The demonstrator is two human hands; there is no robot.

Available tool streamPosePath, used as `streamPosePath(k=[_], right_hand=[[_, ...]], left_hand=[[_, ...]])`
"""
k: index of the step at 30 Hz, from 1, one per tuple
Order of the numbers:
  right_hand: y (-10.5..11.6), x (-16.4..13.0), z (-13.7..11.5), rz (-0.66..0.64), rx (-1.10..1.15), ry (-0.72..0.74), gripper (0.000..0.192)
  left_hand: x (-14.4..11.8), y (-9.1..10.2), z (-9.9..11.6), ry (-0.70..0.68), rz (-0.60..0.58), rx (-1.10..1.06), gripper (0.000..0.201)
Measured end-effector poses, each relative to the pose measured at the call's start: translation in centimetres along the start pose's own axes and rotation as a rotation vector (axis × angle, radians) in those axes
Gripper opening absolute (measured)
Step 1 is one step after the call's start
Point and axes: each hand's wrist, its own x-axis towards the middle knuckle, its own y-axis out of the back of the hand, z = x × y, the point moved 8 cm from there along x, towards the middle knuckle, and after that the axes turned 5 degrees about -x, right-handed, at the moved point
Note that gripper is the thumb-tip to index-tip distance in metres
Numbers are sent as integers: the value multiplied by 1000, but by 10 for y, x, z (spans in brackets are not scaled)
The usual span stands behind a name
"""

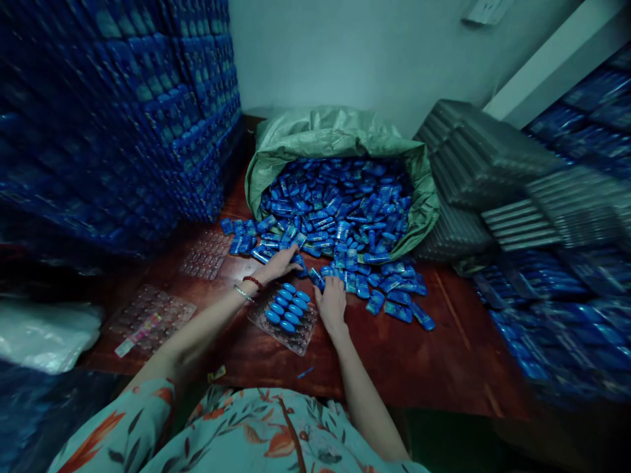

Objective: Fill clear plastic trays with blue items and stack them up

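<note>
At frame centre, left hand point(280, 264) and right hand point(331, 299) reach with spread fingers into loose blue pieces point(340, 223); the clear tray point(288, 316) is half filled; filling step, I judge.

Dim, blue-green cast; centre fairly sharp, edges stretched and smeared by wide-angle distortion, corners falling into shadow.

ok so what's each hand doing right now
Left hand: fingers spread on the loose blue pieces, gripping nothing visible.
Right hand: fingertips on blue pieces beside the clear tray; grip unclear.
</note>
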Motion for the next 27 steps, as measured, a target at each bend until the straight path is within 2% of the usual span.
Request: streamPosePath(k=[4, 7, 9, 11, 13, 16, 19, 22, 25, 27], right_hand=[[7, -17, 22, 16, 289, -10, 22], [11, -36, 44, -89, 551, -98, 29], [14, -54, 56, -197, 711, -159, 34], [20, -75, 59, -312, 807, -169, 35], [28, -92, 53, -386, 794, -117, 31], [39, -104, 29, -384, 677, 20, 23], [42, -107, -9, -327, 538, 246, 19], [39, -112, -44, -297, 238, 487, 21], [37, -116, -64, -301, -17, 618, 28], [36, -118, -74, -336, -108, 687, 28]], left_hand=[[-33, 24, -2, -6, 156, -98, 37], [-77, 49, -14, 69, 333, -247, 35], [-117, 60, -27, 163, 399, -348, 40], [-159, 63, -38, 262, 391, -404, 53], [-196, 60, -42, 340, 337, -426, 61], [-233, 50, -30, 356, 287, -415, 53], [-238, 29, 2, 227, 227, -292, 36], [-226, 0, 33, 65, 124, -66, 30], [-214, -21, 46, 11, 31, 186, 34], [-207, -28, 49, 11, -34, 290, 36]])
